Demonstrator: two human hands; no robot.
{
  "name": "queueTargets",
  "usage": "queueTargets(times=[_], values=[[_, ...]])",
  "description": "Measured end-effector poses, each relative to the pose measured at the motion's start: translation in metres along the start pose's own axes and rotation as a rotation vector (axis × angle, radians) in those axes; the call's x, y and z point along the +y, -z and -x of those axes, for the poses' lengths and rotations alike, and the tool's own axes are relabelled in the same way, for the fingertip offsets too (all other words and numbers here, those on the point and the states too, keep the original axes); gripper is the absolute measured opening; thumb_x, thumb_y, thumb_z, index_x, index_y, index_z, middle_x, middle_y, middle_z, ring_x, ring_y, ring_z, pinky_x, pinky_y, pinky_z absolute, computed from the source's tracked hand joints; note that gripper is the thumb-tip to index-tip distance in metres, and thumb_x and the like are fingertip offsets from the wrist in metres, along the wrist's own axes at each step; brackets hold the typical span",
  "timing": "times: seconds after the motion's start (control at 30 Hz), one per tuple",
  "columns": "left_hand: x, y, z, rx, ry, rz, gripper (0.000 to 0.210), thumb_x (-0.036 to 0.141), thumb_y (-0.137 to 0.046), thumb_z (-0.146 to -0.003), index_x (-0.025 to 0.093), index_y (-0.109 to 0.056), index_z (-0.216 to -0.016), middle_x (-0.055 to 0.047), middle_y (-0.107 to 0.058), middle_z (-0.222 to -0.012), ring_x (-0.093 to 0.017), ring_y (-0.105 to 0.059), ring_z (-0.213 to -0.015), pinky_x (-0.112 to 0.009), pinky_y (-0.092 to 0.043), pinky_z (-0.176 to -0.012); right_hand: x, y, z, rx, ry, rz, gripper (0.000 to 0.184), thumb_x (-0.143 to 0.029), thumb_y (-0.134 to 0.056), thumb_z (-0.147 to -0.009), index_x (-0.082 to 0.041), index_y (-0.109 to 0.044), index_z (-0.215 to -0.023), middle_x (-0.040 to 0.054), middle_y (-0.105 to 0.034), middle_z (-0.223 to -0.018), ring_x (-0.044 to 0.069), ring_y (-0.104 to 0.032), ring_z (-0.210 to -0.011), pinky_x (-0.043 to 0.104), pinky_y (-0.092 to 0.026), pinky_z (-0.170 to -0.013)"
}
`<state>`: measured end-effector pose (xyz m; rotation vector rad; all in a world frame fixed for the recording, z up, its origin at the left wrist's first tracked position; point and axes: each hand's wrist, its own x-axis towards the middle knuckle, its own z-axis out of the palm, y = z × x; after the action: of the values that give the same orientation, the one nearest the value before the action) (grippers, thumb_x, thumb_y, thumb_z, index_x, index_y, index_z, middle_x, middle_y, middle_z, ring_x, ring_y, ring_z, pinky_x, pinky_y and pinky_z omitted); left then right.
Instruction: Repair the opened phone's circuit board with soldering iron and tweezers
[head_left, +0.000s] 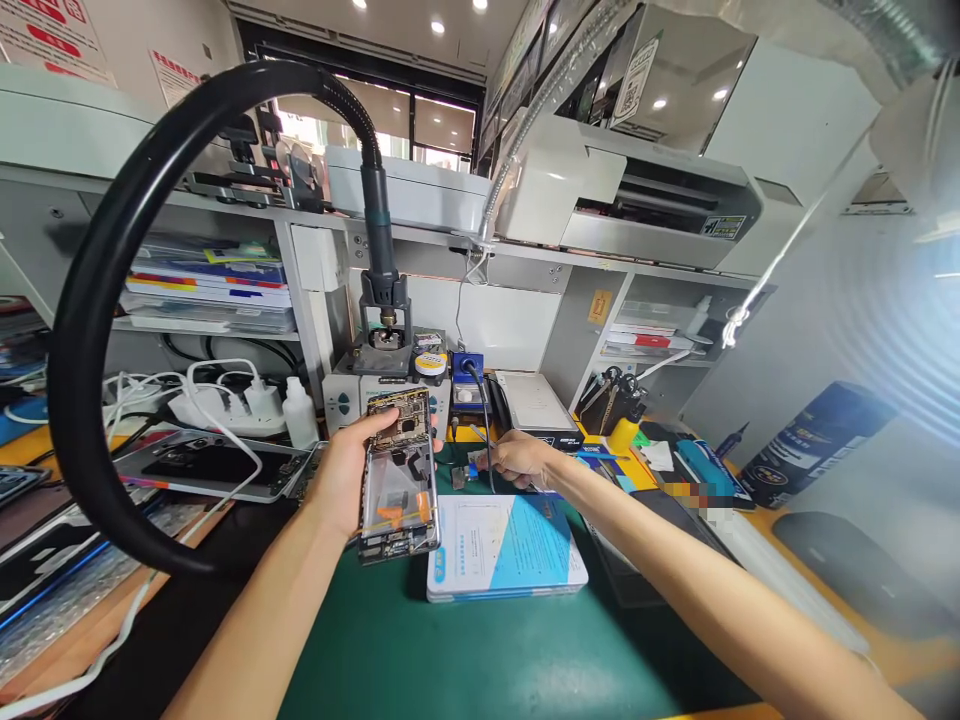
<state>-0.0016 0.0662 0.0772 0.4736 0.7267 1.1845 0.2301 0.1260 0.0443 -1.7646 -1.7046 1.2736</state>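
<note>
Left hand [341, 475] is clamped round an opened phone [397, 475], held upright above the green mat [465, 650]. Just right, a blue-white box [502, 545] is laid flat. Farther right, right hand [521, 460] is curled on a small tool; grip unclear.

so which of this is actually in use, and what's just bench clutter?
In use: opened phone gripped in left hand; right hand reaching to small parts on green mat.

Lying about: blue-white box, power strip, white bottle, tool holder, black hose.
</note>
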Motion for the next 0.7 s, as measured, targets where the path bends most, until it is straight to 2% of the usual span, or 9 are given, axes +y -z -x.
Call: queueTargets(times=[0.1, 0.2, 0.27, 0.33, 0.4, 0.47, 0.57, 0.63, 0.7], values=[[0.0, -0.003, 0.001, 0.038, -0.031, -0.031, 0.037, 0.022, -0.059, -0.089, 0.006, -0.071, -0.121, -0.016, -0.079, -0.079, -0.028, -0.074, -0.055, -0.039, -0.063, -0.052, -0.002, 0.005, -0.005, 0.054, 0.038, -0.075, 0.023, -0.036, -0.065, -0.1, -0.014, -0.066, -0.106, 0.0013, -0.067, -0.092, 0.012, -0.064, -0.07, 0.025, -0.056, -0.06], [0.0, -0.005, 0.002, 0.042, -0.042, -0.056, 0.038, 0.022, -0.058, -0.09, 0.007, -0.07, -0.122, -0.016, -0.079, -0.08, -0.027, -0.074, -0.055, -0.038, -0.062, -0.051, -0.006, 0.021, 0.006, 0.112, 0.118, -0.191, 0.027, -0.04, -0.067, -0.098, -0.013, -0.065, -0.091, -0.0053, -0.054, -0.068, 0.006, -0.045, -0.049, 0.019, -0.039, -0.045], [-0.001, -0.005, 0.002, 0.027, -0.032, -0.074, 0.038, 0.023, -0.059, -0.09, 0.007, -0.07, -0.122, -0.016, -0.079, -0.08, -0.027, -0.074, -0.055, -0.037, -0.061, -0.049, -0.007, 0.034, 0.02, 0.153, 0.187, -0.311, 0.035, -0.048, -0.068, -0.094, -0.013, -0.066, -0.088, -0.0061, -0.045, -0.061, 0.007, -0.039, -0.047, 0.021, -0.032, -0.043], [-0.002, -0.005, 0.003, 0.004, -0.004, -0.096, 0.036, 0.024, -0.06, -0.089, 0.006, -0.07, -0.119, -0.017, -0.078, -0.078, -0.028, -0.072, -0.053, -0.037, -0.059, -0.046, -0.007, 0.047, 0.034, 0.218, 0.251, -0.435, 0.044, -0.058, -0.066, -0.09, -0.014, -0.066, -0.087, -0.0033, -0.047, -0.062, 0.011, -0.045, -0.052, 0.024, -0.038, -0.047], [-0.005, -0.007, 0.005, -0.02, 0.022, -0.116, 0.034, 0.024, -0.063, -0.088, 0.006, -0.071, -0.116, -0.017, -0.078, -0.077, -0.028, -0.072, -0.052, -0.037, -0.058, -0.046, -0.004, 0.056, 0.046, 0.287, 0.294, -0.53, 0.05, -0.065, -0.063, -0.088, -0.015, -0.066, -0.084, 0.0016, -0.055, -0.068, 0.013, -0.052, -0.058, 0.026, -0.043, -0.05], [-0.012, -0.01, 0.006, -0.042, 0.042, -0.132, 0.032, 0.024, -0.065, -0.087, 0.008, -0.072, -0.114, -0.016, -0.078, -0.077, -0.028, -0.073, -0.053, -0.038, -0.059, -0.048, -0.002, 0.061, 0.056, 0.33, 0.317, -0.586, 0.054, -0.07, -0.061, -0.087, -0.016, -0.067, -0.083, 0.0033, -0.06, -0.071, 0.012, -0.048, -0.054, 0.024, -0.038, -0.044], [-0.03, -0.02, 0.009, -0.073, 0.063, -0.15, 0.031, 0.024, -0.068, -0.085, 0.011, -0.071, -0.114, -0.015, -0.078, -0.082, -0.029, -0.074, -0.057, -0.038, -0.06, -0.05, -0.003, 0.06, 0.069, 0.269, 0.316, -0.717, 0.049, -0.067, -0.062, -0.09, -0.019, -0.068, -0.089, 0.0002, -0.06, -0.07, 0.008, -0.036, -0.043, 0.022, -0.025, -0.032], [-0.045, -0.027, 0.01, -0.088, 0.077, -0.161, 0.031, 0.026, -0.071, -0.084, 0.014, -0.071, -0.112, -0.014, -0.079, -0.085, -0.03, -0.075, -0.059, -0.038, -0.06, -0.049, -0.007, 0.058, 0.078, 0.206, 0.31, -0.873, 0.041, -0.059, -0.063, -0.093, -0.019, -0.067, -0.087, 0.0002, -0.062, -0.072, 0.008, -0.041, -0.041, 0.02, -0.033, -0.03], [-0.06, -0.033, 0.012, -0.092, 0.079, -0.169, 0.029, 0.028, -0.072, -0.083, 0.015, -0.07, -0.109, -0.015, -0.079, -0.088, -0.031, -0.076, -0.063, -0.038, -0.059, -0.05, -0.009, 0.055, 0.086, 0.124, 0.295, -0.999, 0.031, -0.048, -0.066, -0.093, -0.019, -0.068, -0.084, 0.0019, -0.066, -0.077, 0.01, -0.054, -0.048, 0.021, -0.051, -0.039]])
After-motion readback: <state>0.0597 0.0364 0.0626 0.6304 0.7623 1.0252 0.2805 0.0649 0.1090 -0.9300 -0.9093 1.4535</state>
